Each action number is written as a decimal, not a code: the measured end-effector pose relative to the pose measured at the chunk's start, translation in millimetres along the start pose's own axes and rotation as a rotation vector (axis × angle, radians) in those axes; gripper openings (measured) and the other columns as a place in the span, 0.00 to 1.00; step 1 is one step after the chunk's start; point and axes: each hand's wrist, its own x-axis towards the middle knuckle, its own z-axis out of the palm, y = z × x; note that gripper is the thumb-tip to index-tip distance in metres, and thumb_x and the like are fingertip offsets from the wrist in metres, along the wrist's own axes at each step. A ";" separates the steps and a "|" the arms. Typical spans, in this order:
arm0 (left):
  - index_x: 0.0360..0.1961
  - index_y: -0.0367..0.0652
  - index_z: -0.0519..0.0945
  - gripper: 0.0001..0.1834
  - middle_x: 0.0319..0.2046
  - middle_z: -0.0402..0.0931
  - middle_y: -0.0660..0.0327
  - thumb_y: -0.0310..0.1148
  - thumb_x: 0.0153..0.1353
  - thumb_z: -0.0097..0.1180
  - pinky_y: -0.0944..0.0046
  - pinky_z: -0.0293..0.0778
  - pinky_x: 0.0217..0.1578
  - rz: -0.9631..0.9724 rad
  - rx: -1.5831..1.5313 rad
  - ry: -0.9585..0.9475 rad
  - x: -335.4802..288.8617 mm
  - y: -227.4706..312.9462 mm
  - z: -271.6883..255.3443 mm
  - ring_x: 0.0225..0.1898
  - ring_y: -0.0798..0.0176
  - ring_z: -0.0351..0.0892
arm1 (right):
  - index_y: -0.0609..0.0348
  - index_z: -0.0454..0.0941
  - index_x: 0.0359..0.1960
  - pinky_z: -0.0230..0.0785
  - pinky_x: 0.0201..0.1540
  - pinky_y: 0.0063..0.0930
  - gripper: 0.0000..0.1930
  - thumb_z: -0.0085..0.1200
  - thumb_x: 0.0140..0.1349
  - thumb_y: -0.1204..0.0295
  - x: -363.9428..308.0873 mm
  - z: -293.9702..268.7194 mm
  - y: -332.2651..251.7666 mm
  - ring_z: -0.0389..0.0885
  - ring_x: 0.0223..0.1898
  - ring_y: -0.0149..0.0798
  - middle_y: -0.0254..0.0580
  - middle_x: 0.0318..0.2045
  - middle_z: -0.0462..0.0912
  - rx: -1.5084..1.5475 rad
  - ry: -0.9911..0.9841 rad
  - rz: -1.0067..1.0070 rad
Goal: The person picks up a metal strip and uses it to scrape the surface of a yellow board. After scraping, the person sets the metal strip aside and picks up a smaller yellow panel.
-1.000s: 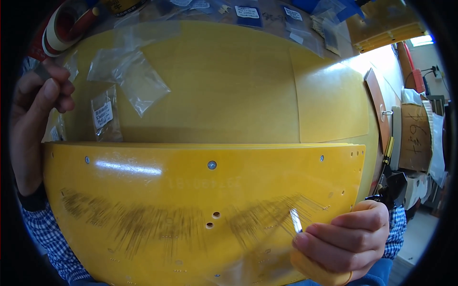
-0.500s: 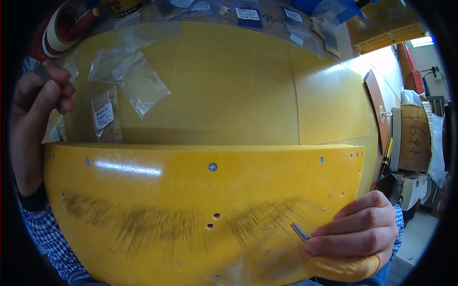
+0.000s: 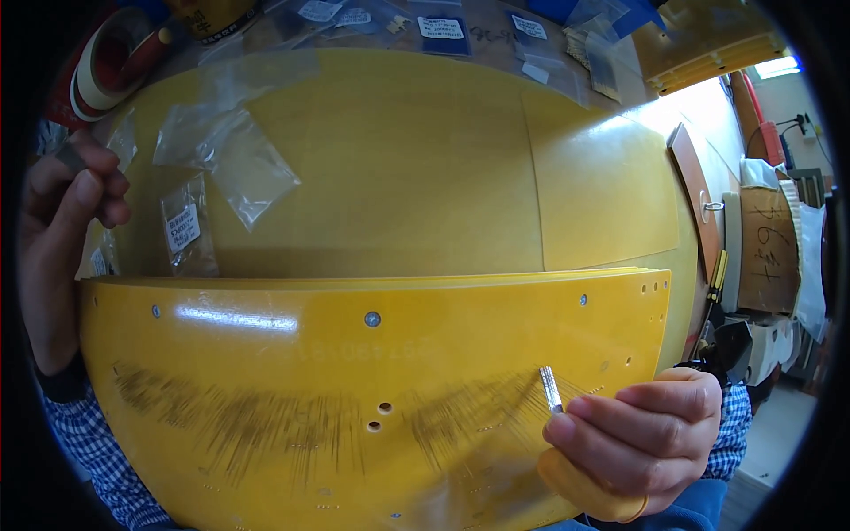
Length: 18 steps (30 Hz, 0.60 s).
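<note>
A large yellow board (image 3: pixel 266 350) with rounded sides lies before me, bearing screws, small holes and two bands of fine dark, needle-like lines (image 3: pixel 283 425). At its right, my right hand (image 3: pixel 642 442) is closed, pinching a short bundle of thin, shiny metal pins (image 3: pixel 551 390) between thumb and fingers. The bundle points up and away over the board. A yellow cover (image 3: pixel 584 487) sits on part of this hand. Past the board's far left corner, my left hand (image 3: pixel 71 199) is raised and closed on a small flat grey piece (image 3: pixel 70 157), whose kind I cannot tell.
Clear plastic bags (image 3: pixel 252 168) and a small labelled bag (image 3: pixel 184 228) lie beyond the board on a yellowish sheet (image 3: pixel 398 159). Tape rolls (image 3: pixel 93 80) stand far left. More labelled packets (image 3: pixel 443 31) line the back. A cardboard box (image 3: pixel 766 248) stands at the right.
My right hand has shifted slightly left and turned, and the metal bundle now points more upright and catches the light. The whole view has moved slightly; my left hand keeps its grip.
</note>
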 end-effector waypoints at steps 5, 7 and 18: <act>0.37 0.41 0.75 0.09 0.29 0.73 0.62 0.34 0.63 0.47 0.73 0.70 0.36 0.003 -0.031 -0.007 -1.7 -15.2 14.1 0.29 0.72 0.73 | 0.45 0.78 0.26 0.62 0.34 0.13 0.06 0.53 0.50 0.75 -3.9 20.8 -5.7 0.77 0.30 0.20 0.23 0.33 0.80 -0.116 0.110 0.023; 0.38 0.41 0.75 0.09 0.29 0.73 0.62 0.34 0.63 0.47 0.73 0.70 0.36 -0.009 -0.055 -0.018 -0.3 -9.5 12.0 0.29 0.72 0.73 | 0.46 0.79 0.26 0.62 0.34 0.13 0.07 0.54 0.48 0.77 -0.8 13.0 -2.1 0.77 0.30 0.21 0.23 0.32 0.80 -0.116 -0.016 0.042; 0.38 0.41 0.75 0.09 0.29 0.72 0.63 0.34 0.63 0.47 0.73 0.69 0.36 -0.034 -0.129 -0.012 0.8 -7.2 22.0 0.30 0.72 0.72 | 0.48 0.79 0.28 0.62 0.32 0.15 0.04 0.54 0.52 0.75 -1.0 4.4 3.1 0.77 0.29 0.22 0.25 0.32 0.81 0.264 -0.038 0.224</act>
